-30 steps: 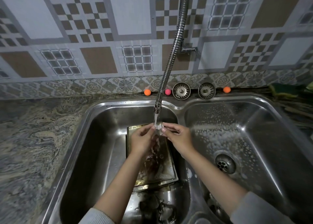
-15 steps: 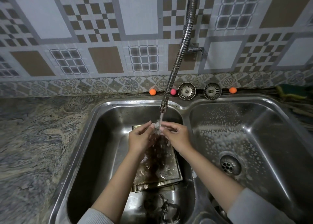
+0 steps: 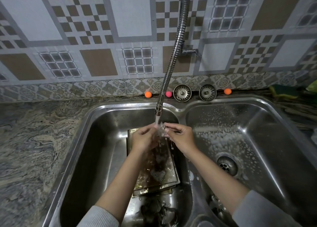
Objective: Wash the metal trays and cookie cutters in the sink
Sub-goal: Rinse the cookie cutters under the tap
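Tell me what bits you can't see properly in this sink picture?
Head view only:
- Small shiny metal piece pinched between left hand and right hand: fingers and running water hide its shape.
- Stacked flat metal trays: arms cover parts, count unclear.
- Dark heap at left basin's near end: too murky to identify.

patterned tiled wall [image 3: 132,14], marbled stone counter [image 3: 34,141]

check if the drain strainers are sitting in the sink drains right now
No, both strainers lean against the wall on the ledge behind the sink, and the right basin's drain is uncovered.
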The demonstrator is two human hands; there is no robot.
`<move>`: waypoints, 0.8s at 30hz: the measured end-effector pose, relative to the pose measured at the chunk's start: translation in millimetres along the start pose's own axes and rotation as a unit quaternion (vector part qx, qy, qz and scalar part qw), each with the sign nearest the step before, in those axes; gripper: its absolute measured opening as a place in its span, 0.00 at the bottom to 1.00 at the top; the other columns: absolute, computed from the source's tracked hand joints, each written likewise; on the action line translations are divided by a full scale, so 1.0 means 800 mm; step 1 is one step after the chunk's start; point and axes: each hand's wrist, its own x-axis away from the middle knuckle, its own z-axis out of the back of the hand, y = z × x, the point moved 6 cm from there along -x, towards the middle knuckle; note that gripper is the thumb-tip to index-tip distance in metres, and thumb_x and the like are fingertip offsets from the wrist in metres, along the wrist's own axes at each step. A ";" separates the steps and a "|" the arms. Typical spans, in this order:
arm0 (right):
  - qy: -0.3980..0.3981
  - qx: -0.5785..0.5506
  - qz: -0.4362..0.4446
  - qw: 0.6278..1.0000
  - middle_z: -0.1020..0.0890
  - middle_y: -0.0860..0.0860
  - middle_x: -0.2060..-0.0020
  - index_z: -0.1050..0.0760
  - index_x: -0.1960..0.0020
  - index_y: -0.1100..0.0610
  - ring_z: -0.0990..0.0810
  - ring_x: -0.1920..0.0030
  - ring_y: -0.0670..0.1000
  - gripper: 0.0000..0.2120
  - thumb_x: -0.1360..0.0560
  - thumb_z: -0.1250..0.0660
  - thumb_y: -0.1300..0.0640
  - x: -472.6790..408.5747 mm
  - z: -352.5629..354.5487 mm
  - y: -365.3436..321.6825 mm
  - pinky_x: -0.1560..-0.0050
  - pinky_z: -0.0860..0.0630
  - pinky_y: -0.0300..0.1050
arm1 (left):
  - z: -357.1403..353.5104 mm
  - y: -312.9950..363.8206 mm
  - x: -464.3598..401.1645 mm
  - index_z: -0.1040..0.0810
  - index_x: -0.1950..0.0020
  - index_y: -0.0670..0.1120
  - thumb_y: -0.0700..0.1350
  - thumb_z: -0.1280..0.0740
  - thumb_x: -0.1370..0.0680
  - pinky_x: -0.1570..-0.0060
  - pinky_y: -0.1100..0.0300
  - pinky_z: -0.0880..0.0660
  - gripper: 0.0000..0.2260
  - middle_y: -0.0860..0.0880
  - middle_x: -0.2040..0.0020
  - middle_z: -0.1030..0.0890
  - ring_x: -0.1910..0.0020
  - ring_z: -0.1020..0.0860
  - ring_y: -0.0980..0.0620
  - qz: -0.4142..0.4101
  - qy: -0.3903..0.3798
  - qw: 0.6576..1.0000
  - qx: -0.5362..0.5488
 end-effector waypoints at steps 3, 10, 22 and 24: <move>0.000 0.007 -0.002 1.000 0.16 0.52 0.56 0.20 0.44 0.59 0.16 0.59 0.45 0.13 0.27 0.31 0.69 -0.001 -0.005 0.001 0.58 0.21 0.35 | 0.006 0.002 -0.002 0.17 0.49 0.48 0.43 0.29 0.25 0.64 0.57 0.21 0.06 0.44 0.57 0.17 0.60 0.19 0.47 0.007 0.009 1.000 0.008; -0.004 0.014 -0.011 1.000 0.17 0.51 0.59 0.22 0.42 0.66 0.17 0.64 0.41 0.13 0.27 0.32 0.70 -0.006 -0.024 0.004 0.63 0.23 0.32 | 0.026 0.010 -0.004 0.17 0.50 0.48 0.44 0.27 0.27 0.61 0.57 0.22 0.07 0.47 0.61 0.16 0.63 0.18 0.48 0.005 0.016 1.000 0.010; -0.007 0.012 -0.012 1.000 0.17 0.54 0.56 0.21 0.43 0.63 0.17 0.62 0.42 0.13 0.27 0.32 0.70 -0.004 -0.023 -0.004 0.61 0.22 0.34 | 0.021 0.017 0.000 0.17 0.48 0.48 0.43 0.29 0.25 0.62 0.59 0.21 0.07 0.45 0.58 0.15 0.62 0.18 0.47 -0.003 0.001 1.000 0.006; -0.001 0.011 -0.011 1.000 0.16 0.54 0.56 0.20 0.45 0.60 0.16 0.62 0.43 0.13 0.27 0.31 0.70 -0.004 -0.018 -0.005 0.61 0.22 0.34 | 0.015 0.015 0.001 0.17 0.48 0.47 0.43 0.29 0.25 0.61 0.58 0.22 0.07 0.45 0.58 0.16 0.62 0.19 0.47 -0.001 -0.004 1.000 0.005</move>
